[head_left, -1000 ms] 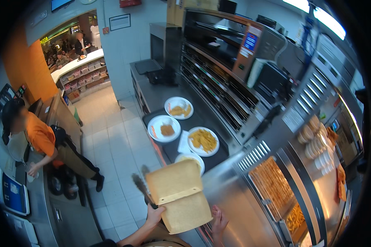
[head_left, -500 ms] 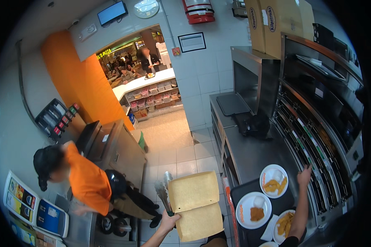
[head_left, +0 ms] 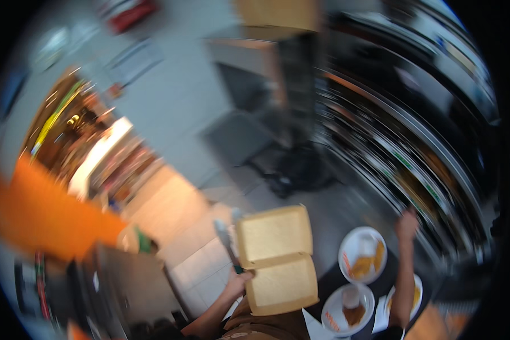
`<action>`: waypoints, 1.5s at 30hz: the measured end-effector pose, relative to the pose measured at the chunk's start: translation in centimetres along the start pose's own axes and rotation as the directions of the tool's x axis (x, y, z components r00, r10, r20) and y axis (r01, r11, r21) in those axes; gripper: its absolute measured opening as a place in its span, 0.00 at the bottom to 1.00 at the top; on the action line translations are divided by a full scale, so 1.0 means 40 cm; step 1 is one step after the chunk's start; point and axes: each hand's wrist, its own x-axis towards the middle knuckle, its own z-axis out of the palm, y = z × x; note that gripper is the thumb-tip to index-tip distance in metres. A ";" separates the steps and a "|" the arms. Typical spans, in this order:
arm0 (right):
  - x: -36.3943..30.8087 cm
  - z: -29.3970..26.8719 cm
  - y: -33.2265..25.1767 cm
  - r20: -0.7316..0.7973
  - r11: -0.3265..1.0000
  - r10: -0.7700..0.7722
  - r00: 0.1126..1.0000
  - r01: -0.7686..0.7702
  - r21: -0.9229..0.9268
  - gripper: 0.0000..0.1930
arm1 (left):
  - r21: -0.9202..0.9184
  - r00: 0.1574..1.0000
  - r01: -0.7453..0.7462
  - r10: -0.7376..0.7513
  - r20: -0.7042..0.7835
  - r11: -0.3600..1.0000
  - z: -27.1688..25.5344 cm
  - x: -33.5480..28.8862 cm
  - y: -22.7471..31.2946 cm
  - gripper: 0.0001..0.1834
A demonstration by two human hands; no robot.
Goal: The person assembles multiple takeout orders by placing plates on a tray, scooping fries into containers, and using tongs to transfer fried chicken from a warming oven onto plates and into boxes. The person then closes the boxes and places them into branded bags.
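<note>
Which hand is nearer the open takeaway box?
Left. The left hand grips the takeaway box with tongs; the right hand is apart, beyond the plates.

Fast-food kitchen: steel counter, warming racks, plated fried food.

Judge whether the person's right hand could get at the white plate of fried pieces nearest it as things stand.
Probably yes. The right hand is empty and raised just beyond the white plate, with nothing between them; the left hand is busy with the open box and tongs.
</note>
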 end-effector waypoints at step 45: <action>-0.669 -0.561 -0.306 0.560 -0.608 0.788 0.258 0.476 0.636 0.33 | 0.194 0.291 -0.952 -0.508 0.810 -0.236 1.094 0.400 0.349 0.26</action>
